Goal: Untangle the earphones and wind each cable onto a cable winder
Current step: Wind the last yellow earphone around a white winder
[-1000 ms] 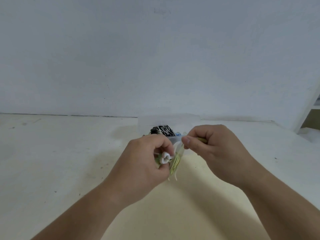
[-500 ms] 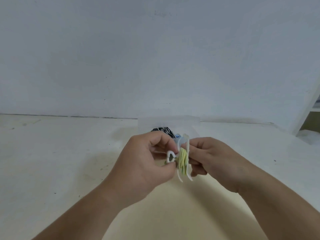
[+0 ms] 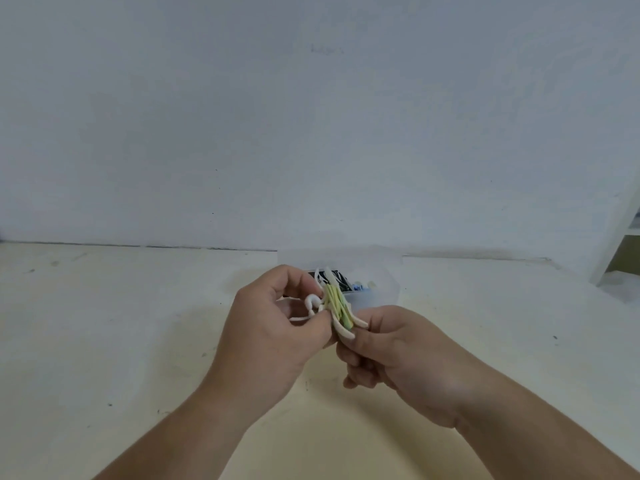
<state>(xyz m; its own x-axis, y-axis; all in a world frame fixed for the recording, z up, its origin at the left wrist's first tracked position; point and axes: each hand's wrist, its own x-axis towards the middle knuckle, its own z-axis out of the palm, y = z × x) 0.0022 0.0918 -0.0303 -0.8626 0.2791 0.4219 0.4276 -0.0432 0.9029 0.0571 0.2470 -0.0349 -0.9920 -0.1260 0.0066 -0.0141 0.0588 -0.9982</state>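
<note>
While the cable winder (image 3: 341, 327) was held between both hands above the pale table (image 3: 138, 341), the left hand (image 3: 277, 327) pinched a white loop (image 3: 311, 301) beside it and the right hand (image 3: 398, 351) gripped its lower end with curled fingers. Its wound yellow-green cable (image 3: 336, 301) looked light, thin and springy, likely to slip off if slackened; the stiffer white flanges seemed the safest hold. No brand or writing was legible, even on the clear box (image 3: 377, 292) behind.
</note>
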